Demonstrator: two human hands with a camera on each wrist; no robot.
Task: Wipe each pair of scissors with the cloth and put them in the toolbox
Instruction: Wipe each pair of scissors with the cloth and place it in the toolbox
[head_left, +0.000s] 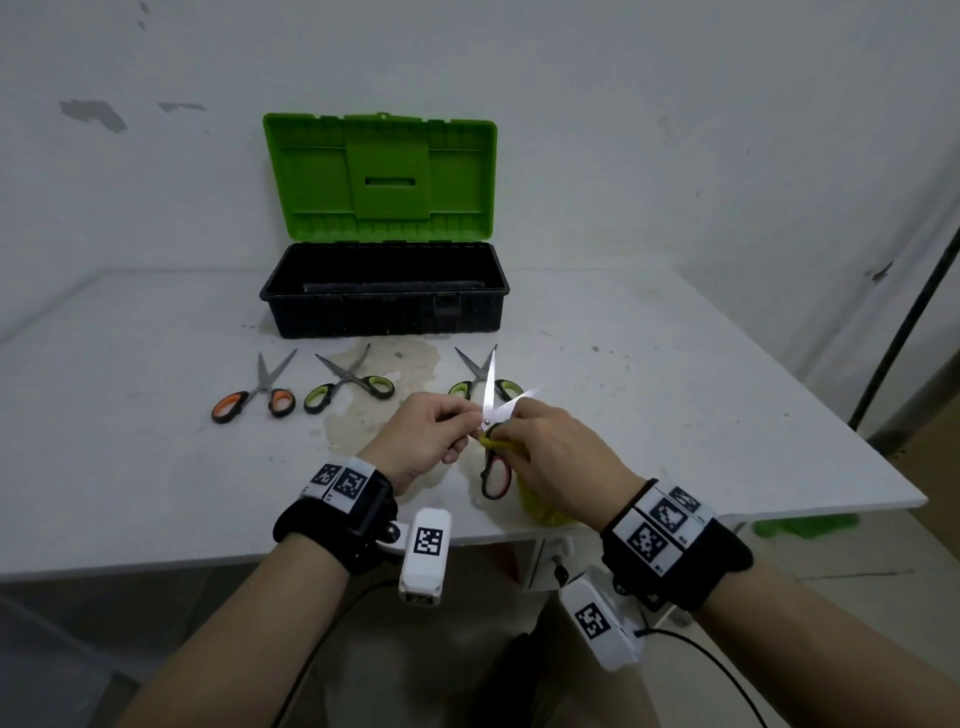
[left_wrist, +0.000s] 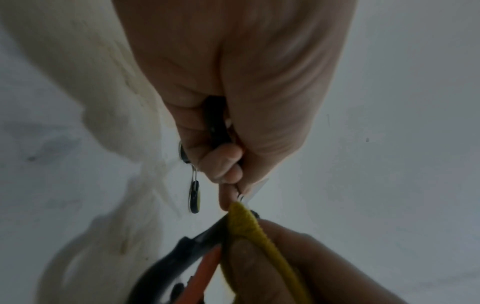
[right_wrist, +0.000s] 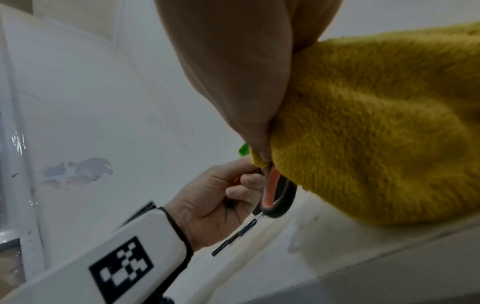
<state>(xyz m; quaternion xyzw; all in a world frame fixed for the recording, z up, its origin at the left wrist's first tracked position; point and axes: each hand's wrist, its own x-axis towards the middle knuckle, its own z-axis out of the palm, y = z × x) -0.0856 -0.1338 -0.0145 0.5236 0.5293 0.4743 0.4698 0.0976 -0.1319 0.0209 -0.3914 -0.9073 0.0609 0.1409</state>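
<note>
Holding the red-handled scissors (head_left: 491, 441) blades-up above the table's (head_left: 156, 493) near edge, the left hand (head_left: 426, 436) pinches one handle, likely to spread the blades for wiping. The right hand (head_left: 561, 457) clamps the yellow cloth (right_wrist: 376, 127) at the pivot; three more scissors (head_left: 348, 384) lie before the open toolbox (head_left: 384, 312)

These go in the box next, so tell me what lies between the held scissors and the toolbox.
The green-handled scissors lie on the table right beyond the red-handled scissors, between them and the open toolbox. Carried above the table, the held pair would likely clear them; nothing visible covers the box's opening.
</note>
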